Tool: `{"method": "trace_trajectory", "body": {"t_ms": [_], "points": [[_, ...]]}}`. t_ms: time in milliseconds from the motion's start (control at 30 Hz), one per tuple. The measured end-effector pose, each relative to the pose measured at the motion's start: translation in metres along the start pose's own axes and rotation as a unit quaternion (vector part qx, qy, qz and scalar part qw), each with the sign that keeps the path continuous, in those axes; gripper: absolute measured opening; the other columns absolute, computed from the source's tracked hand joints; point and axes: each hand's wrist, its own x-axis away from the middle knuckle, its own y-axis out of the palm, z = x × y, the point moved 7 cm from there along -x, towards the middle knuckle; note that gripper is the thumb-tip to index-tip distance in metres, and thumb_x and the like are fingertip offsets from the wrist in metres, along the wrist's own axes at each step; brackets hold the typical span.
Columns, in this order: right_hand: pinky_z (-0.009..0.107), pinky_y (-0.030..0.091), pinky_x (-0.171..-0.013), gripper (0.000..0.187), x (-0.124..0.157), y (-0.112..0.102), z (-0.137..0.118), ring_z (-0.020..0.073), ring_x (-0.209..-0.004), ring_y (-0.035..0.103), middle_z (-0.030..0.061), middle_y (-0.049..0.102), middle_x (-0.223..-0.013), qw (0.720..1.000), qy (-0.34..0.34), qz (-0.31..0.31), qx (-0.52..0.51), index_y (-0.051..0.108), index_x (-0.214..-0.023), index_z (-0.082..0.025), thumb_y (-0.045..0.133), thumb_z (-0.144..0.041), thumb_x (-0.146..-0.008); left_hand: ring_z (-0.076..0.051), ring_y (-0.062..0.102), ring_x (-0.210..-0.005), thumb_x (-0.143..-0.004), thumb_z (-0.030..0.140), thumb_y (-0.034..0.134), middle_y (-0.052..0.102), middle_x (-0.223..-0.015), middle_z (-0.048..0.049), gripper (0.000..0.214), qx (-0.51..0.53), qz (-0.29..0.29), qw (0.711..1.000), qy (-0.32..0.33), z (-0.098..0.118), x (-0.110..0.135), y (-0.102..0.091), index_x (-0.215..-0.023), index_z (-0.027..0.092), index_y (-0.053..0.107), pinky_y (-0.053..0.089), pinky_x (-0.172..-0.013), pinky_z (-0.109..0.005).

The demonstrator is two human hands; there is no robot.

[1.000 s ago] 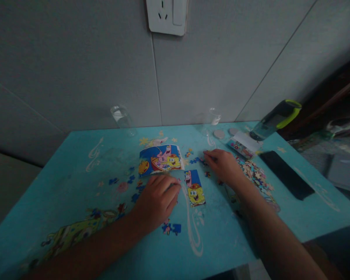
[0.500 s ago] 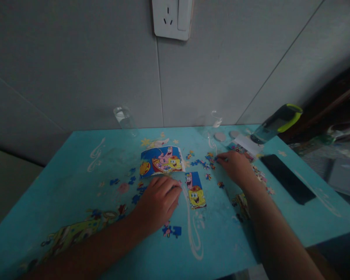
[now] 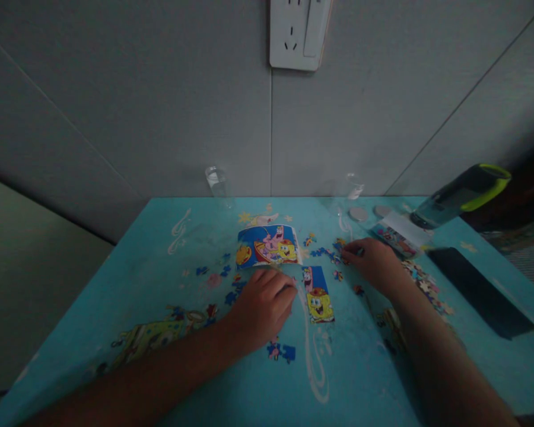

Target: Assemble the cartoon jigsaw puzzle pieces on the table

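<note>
My left hand (image 3: pixel 267 305) rests with curled fingers over the table, between the picture card (image 3: pixel 269 244) and the assembled puzzle strip (image 3: pixel 318 296). What lies under its fingers is hidden. Further right, my right hand (image 3: pixel 371 261) pinches a small puzzle piece at the edge of a cluster of loose blue and yellow pieces (image 3: pixel 324 252); the piece is mostly covered by the fingertips. Two joined pieces (image 3: pixel 281 351) lie nearer me, below my left hand. More blue pieces (image 3: pixel 234 293) sit left of that hand.
A pile of mixed pieces (image 3: pixel 427 287) lies beside my right forearm, near a dark phone-like slab (image 3: pixel 480 293). A tilted-looking bottle (image 3: pixel 458 196), round lids (image 3: pixel 358 214) and clear containers (image 3: pixel 218 184) stand near the wall. A small printed packet (image 3: pixel 396 237) lies behind my right hand.
The view has swung left, so everything appears further right. Both hands keep nearly the same places over the table, with the right fingertips still at the loose pieces.
</note>
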Motion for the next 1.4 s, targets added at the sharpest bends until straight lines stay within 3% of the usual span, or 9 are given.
{"method": "trace_trajectory", "body": {"t_ms": [200, 367, 467, 567, 633, 767, 1033, 1200, 1400], "points": [[0.036, 0.046, -0.068, 0.023, -0.001, -0.004, 0.002, 0.0253, -0.077, 0.069, 0.0068, 0.076, -0.085, 0.999, 0.021, 0.018, -0.024, 0.077, -0.091, -0.021, 0.066, -0.040, -0.086, -0.023, 0.057, -0.100, -0.094, 0.015, 0.061, 0.066, -0.107, -0.0047, 0.012, -0.004, -0.005, 1.000, 0.002, 0.000, 0.000, -0.001, -0.104, 0.018, 0.067, 0.044, -0.088, -0.042], [0.036, 0.049, -0.072, 0.025, 0.006, -0.026, -0.012, 0.0243, -0.080, 0.070, 0.0063, 0.077, -0.088, 0.994, 0.002, 0.065, -0.090, 0.078, -0.093, -0.021, 0.064, -0.042, -0.088, -0.023, 0.057, -0.100, -0.096, 0.016, 0.058, 0.066, -0.105, -0.0049, 0.012, -0.007, 0.006, 1.000, -0.008, 0.000, -0.001, -0.001, -0.104, 0.018, 0.066, 0.044, -0.087, -0.041], [0.032, 0.051, -0.072, 0.025, 0.020, -0.019, -0.044, 0.0206, -0.079, 0.070, 0.0033, 0.077, -0.087, 0.976, -0.068, -0.043, -0.203, 0.078, -0.092, -0.023, 0.064, -0.043, -0.090, -0.024, 0.057, -0.099, -0.098, 0.020, 0.055, 0.065, -0.106, -0.0069, 0.015, -0.029, 0.020, 0.999, -0.003, 0.004, -0.001, -0.006, -0.109, 0.017, 0.065, 0.044, -0.086, -0.042], [0.028, 0.051, -0.071, 0.017, 0.044, 0.004, -0.084, 0.0169, -0.078, 0.069, -0.0006, 0.077, -0.086, 0.932, -0.165, -0.192, -0.258, 0.078, -0.092, -0.026, 0.064, -0.035, -0.092, -0.023, 0.057, -0.092, -0.099, 0.025, 0.054, 0.065, -0.096, -0.0060, 0.014, -0.057, 0.026, 0.997, 0.037, 0.015, -0.001, -0.011, -0.101, 0.016, 0.064, 0.043, -0.081, -0.041], [0.027, 0.051, -0.072, 0.015, 0.056, 0.014, -0.102, 0.0150, -0.077, 0.068, -0.0016, 0.077, -0.087, 0.915, -0.214, -0.224, -0.257, 0.078, -0.092, -0.026, 0.063, -0.028, -0.093, -0.021, 0.056, -0.086, -0.098, 0.026, 0.055, 0.063, -0.085, -0.0038, 0.015, -0.070, 0.025, 0.995, 0.069, 0.022, 0.001, -0.014, -0.091, 0.017, 0.063, 0.041, -0.078, -0.040], [0.027, 0.051, -0.076, 0.014, 0.059, 0.020, -0.110, 0.0147, -0.082, 0.068, 0.0000, 0.076, -0.092, 0.918, -0.250, -0.194, -0.239, 0.077, -0.092, -0.025, 0.063, -0.025, -0.093, -0.020, 0.055, -0.081, -0.097, 0.028, 0.056, 0.060, -0.077, -0.0014, 0.019, -0.096, 0.027, 0.989, 0.106, 0.029, 0.003, -0.017, -0.083, 0.018, 0.061, 0.039, -0.077, -0.040], [0.031, 0.051, -0.077, 0.016, 0.036, 0.003, -0.082, 0.0179, -0.083, 0.070, 0.0026, 0.077, -0.098, 0.970, -0.173, -0.050, -0.166, 0.076, -0.099, -0.025, 0.061, -0.025, -0.093, -0.019, 0.056, -0.081, -0.095, 0.019, 0.056, 0.061, -0.076, -0.0017, 0.016, -0.079, 0.003, 0.994, 0.074, 0.018, 0.003, -0.009, -0.080, 0.018, 0.061, 0.040, -0.079, -0.039], [0.030, 0.050, -0.075, 0.022, 0.038, 0.007, -0.085, 0.0182, -0.082, 0.070, 0.0017, 0.078, -0.097, 0.973, -0.172, -0.070, -0.139, 0.076, -0.100, -0.025, 0.055, -0.025, -0.095, -0.021, 0.058, -0.088, -0.096, 0.019, 0.055, 0.066, -0.086, -0.0047, 0.013, -0.075, -0.025, 0.995, 0.061, 0.015, 0.003, -0.005, -0.096, 0.017, 0.068, 0.041, -0.081, -0.041], [0.030, 0.050, -0.072, 0.024, 0.040, 0.011, -0.090, 0.0173, -0.080, 0.070, 0.0022, 0.078, -0.095, 0.970, -0.177, -0.097, -0.134, 0.077, -0.099, -0.025, 0.054, -0.028, -0.096, -0.024, 0.060, -0.100, -0.098, 0.023, 0.055, 0.068, -0.105, -0.0080, 0.025, -0.052, -0.049, 0.994, 0.082, 0.017, 0.004, -0.001, -0.119, 0.018, 0.066, 0.044, -0.084, -0.043]]}}
